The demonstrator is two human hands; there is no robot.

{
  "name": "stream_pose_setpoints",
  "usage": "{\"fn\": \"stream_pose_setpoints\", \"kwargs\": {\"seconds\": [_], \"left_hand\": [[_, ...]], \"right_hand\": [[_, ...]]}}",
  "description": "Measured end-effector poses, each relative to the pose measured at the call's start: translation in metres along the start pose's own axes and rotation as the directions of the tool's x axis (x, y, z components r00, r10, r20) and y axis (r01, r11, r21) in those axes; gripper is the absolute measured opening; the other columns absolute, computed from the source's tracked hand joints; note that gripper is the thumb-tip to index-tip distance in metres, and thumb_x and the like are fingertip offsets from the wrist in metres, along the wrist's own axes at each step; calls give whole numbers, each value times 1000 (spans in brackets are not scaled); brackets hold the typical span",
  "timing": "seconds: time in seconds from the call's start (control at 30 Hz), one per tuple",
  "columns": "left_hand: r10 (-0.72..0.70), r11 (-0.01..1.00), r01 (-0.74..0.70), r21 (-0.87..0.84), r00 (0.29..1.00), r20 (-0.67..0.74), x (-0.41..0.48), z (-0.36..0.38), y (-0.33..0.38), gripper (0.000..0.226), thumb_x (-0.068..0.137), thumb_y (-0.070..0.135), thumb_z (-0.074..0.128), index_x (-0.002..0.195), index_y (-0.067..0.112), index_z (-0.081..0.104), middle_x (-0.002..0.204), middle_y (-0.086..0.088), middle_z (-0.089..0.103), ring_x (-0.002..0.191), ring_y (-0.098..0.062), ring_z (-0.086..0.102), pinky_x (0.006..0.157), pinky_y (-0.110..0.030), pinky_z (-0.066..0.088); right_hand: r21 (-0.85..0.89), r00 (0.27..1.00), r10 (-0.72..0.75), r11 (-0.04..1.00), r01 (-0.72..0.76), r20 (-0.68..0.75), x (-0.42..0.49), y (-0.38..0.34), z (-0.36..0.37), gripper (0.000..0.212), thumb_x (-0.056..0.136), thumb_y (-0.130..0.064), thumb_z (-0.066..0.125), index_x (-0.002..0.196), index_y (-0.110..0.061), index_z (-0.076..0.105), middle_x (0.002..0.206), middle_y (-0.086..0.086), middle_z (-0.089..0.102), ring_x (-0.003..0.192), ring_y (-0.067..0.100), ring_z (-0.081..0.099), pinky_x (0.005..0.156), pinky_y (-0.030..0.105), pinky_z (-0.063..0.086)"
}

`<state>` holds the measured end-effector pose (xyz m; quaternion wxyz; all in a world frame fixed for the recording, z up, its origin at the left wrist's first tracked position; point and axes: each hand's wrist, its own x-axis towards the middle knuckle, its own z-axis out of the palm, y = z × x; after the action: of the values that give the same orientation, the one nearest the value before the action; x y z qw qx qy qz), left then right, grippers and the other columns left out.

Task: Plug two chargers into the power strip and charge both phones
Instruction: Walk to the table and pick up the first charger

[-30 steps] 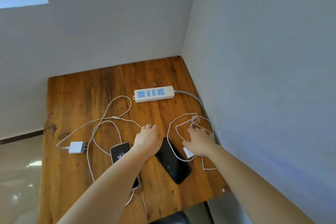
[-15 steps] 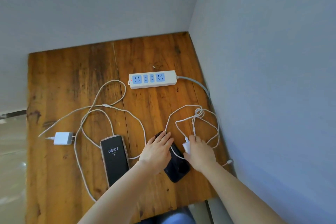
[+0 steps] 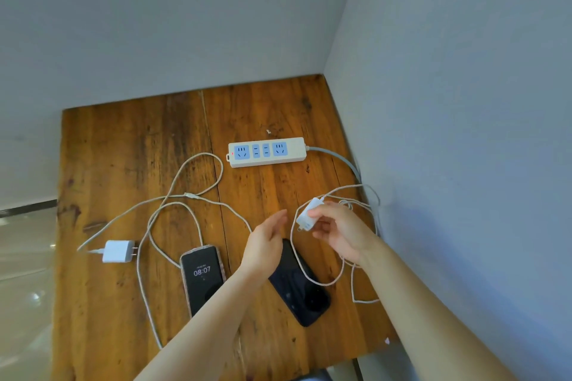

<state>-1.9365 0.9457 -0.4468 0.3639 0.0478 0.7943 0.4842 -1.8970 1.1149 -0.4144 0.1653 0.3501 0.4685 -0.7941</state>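
A white power strip (image 3: 267, 151) with blue sockets lies at the back of the wooden table (image 3: 123, 148), all sockets free. My right hand (image 3: 339, 230) holds a white charger (image 3: 308, 215) lifted above the table, its cable (image 3: 359, 260) trailing in loops. My left hand (image 3: 266, 238) hovers with straight fingers just left of it, above a dark phone (image 3: 298, 288) lying face up. A second phone (image 3: 202, 275) shows 08:07 on its screen, with a cable running from its top. The other white charger (image 3: 119, 251) lies at the left, prongs pointing right.
Grey walls close the table at the back and right. The strip's grey cord (image 3: 340, 159) runs to the right wall. Long cable loops (image 3: 185, 195) cover the table's middle. The left and near edges drop to a glossy floor (image 3: 24, 272).
My right hand has lifted the right charger off the table and raised it. My left hand came off the dark phone and now hovers. The camera view has shifted.
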Motion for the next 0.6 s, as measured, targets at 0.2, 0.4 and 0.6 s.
{"fn": "stream_pose_setpoints", "kwargs": {"seconds": [0.2,0.4,0.6], "left_hand": [[-204,841,201,-502,978,49,8,-24,41,25,94,38,53,102,22,71,94,2,76,88,-12,71,79,-29,55],[-210,820,191,-540,977,28,19,-36,48,37,83,41,66,106,12,71,95,-15,74,88,-21,70,85,-35,57],[-198,805,183,-564,980,34,38,-46,53,39,82,42,65,109,14,69,97,-12,73,91,-20,69,84,-32,56]], "right_hand": [[-136,988,-133,983,121,-80,7,-26,24,39,78,-14,73,114,-16,60,113,14,65,107,27,61,94,39,48],[-315,975,-154,944,98,-159,19,-30,45,29,85,-42,63,112,-32,61,114,-4,63,108,13,55,80,30,45],[-394,958,-239,905,160,-160,33,-44,47,25,84,-38,67,107,-29,63,106,-4,69,97,11,64,75,24,48]]}}
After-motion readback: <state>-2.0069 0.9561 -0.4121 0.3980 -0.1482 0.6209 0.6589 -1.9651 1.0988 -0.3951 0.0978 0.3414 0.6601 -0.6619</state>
